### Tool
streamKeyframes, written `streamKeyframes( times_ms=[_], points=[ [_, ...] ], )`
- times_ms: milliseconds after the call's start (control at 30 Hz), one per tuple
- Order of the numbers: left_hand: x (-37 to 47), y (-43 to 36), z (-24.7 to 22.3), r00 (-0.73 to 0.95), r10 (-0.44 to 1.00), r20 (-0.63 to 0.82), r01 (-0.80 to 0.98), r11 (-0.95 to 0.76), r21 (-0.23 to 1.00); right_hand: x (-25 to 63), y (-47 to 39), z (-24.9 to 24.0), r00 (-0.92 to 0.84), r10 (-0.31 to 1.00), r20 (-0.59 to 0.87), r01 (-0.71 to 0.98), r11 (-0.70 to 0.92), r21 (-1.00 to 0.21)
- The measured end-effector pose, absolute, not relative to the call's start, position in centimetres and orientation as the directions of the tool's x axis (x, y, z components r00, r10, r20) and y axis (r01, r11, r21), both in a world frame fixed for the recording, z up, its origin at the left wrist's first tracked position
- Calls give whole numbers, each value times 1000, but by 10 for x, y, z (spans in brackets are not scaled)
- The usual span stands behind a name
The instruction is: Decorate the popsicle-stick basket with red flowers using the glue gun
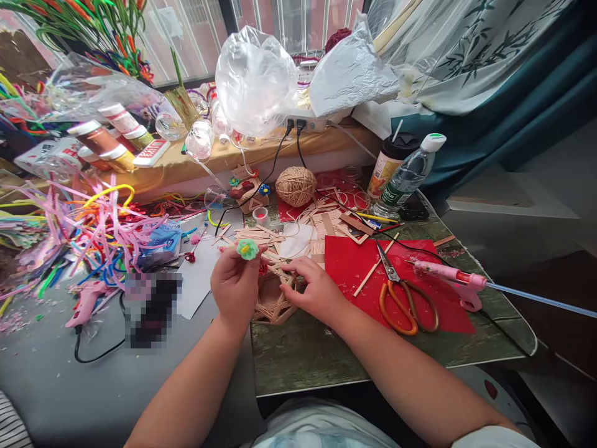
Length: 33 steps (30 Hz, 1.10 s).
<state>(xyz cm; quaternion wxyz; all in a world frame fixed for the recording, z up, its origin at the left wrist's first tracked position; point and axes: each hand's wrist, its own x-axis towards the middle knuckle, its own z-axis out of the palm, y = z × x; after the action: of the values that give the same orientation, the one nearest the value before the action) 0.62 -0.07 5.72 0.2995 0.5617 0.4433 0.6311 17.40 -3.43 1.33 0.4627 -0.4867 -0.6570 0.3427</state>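
Observation:
My left hand is closed on a small green flower with a yellow centre, held up over the near side of the craft pile. Just right of it, my right hand has its thumb and fingers apart at the rim of a twine-wrapped wooden basket. The basket rests on the dark green board, partly covered by both hands. Something red shows inside or behind its far rim, too small to make out.
Orange-handled scissors and a pink glue gun lie on red paper at right. Behind are a twine ball, wooden sticks and a bottle. Pink pipe cleaners crowd the left.

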Motion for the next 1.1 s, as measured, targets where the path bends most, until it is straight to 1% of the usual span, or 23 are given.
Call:
streamKeyframes(
  times_ms=[67,133,233,367,533,633,900,967,1033,1100],
  points=[
    [4,0,60,-164,892,420,144,-400,905,174,-35,14,-27,954,300,314,293,-903],
    [1,2,60,-98,924,370,179,-349,920,175,-34,15,36,946,323,297,298,-907],
    [-3,3,57,18,941,337,266,-329,906,175,-31,13,26,951,308,252,292,-923],
    [-8,2,56,117,905,409,431,-418,800,173,-27,7,14,963,267,205,259,-944],
    [-13,-3,59,126,838,530,435,-527,730,171,-28,3,14,971,239,178,233,-956],
    [-15,-4,60,134,821,555,449,-550,704,171,-29,2,16,975,221,174,215,-961],
    [-12,-3,57,192,848,494,465,-522,715,170,-28,0,-1,973,231,176,228,-958],
    [-10,-2,57,228,867,444,477,-497,725,171,-28,2,-6,970,244,173,241,-955],
    [-7,-1,58,282,889,361,508,-457,730,171,-28,5,-8,966,259,171,257,-951],
    [-6,0,60,330,898,292,552,-435,712,172,-28,9,-6,961,278,171,275,-946]
  ],
)
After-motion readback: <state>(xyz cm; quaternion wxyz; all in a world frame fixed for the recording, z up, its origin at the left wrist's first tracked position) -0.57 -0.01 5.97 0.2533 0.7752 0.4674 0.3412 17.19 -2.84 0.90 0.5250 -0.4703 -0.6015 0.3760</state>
